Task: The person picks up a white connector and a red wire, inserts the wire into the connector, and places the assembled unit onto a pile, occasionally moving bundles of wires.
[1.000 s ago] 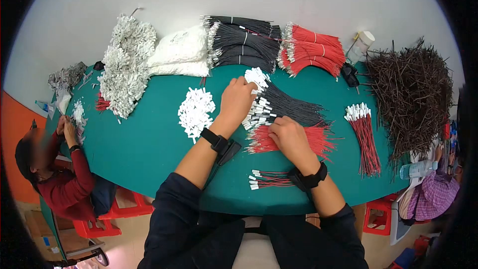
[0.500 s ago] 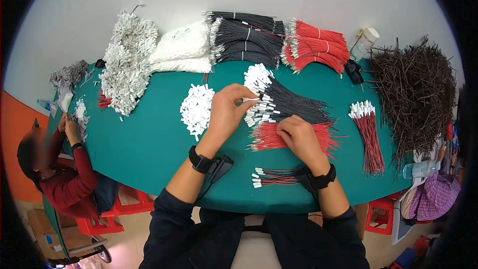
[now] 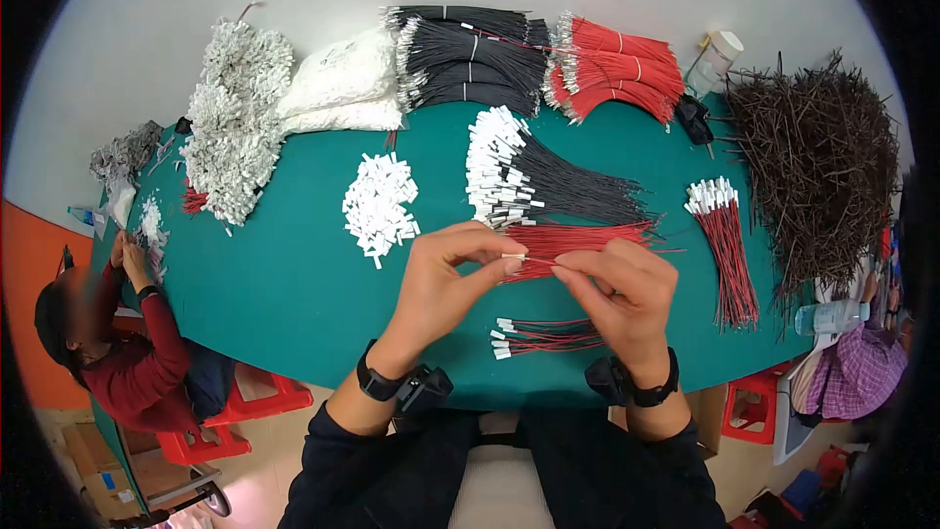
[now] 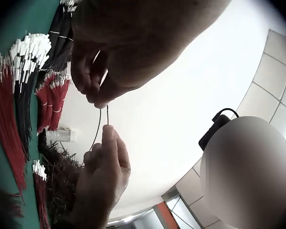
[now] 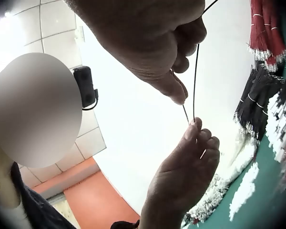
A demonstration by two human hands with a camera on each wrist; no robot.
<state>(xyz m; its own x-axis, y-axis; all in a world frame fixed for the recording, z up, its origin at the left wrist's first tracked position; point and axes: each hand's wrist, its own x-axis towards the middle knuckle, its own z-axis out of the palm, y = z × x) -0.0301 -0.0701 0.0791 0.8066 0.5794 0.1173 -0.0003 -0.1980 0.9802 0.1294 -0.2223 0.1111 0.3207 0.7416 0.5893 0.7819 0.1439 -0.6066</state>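
Note:
Over the table, my left hand [image 3: 441,284] pinches a small white connector [image 3: 514,257] between thumb and forefinger. My right hand [image 3: 627,294] faces it, thumb and forefinger pinching a thin red wire [image 3: 539,260] close to the connector. Two wires span the fingertips in the right wrist view: a short one [image 5: 185,112] from the right fingertips, and a longer dark wire [image 5: 196,81] running up behind the right hand. Beyond the hands lie loose red wires [image 3: 587,235] and black wires with white connectors [image 3: 578,176]. The wire's end inside the left fingertips is hidden.
A pile of white connectors [image 3: 380,208] lies left. Near the front edge is a small red-and-black wire bunch [image 3: 543,338]; a larger one [image 3: 723,264] lies right. Tied black bundles [image 3: 480,64], red bundles [image 3: 622,69] and a dark wire heap [image 3: 813,176] line the back. Another person [image 3: 127,362] sits left.
Both hands have moved toward me and come together, leaving the black and red wire piles. My right hand has lifted a red wire from the pile to the left hand's connector.

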